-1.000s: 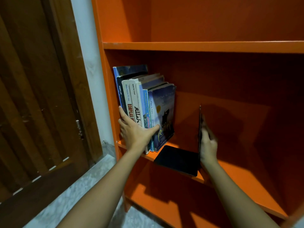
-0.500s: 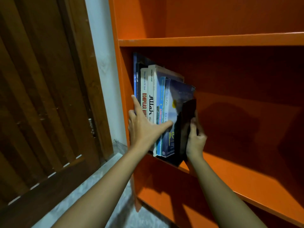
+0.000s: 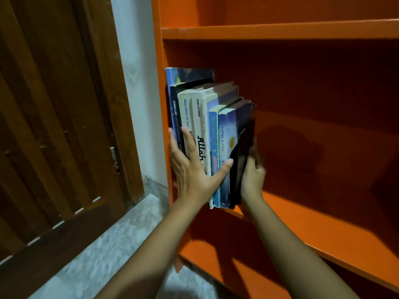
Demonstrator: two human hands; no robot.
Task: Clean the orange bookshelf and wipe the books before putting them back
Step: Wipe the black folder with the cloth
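The row of books stands upright on the middle board of the orange bookshelf, packed against the shelf's left side wall, and it serves here as the landmark. The left hand lies flat and spread against the spines of the row, fingers pointing up along the leftmost books and the thumb stretched right across the lower front of the blue-covered book at the row's right end; it presses rather than grips, with nothing enclosed in it. Just right of the row, the right hand is wrapped around a thin black bookend, fingers behind its upright plate and the palm toward its lower edge, holding the plate upright and touching the cover of the rightmost book. The base of the bookend is hidden behind the hand and the books. To the right of the row the same board runs bare and orange, with the hands' shadow falling on the back panel. Above the row is another orange board; below it, a lower one. Left of the row, beyond the shelf's side wall, are a strip of pale wall, a dark wooden door and a grey speckled floor.
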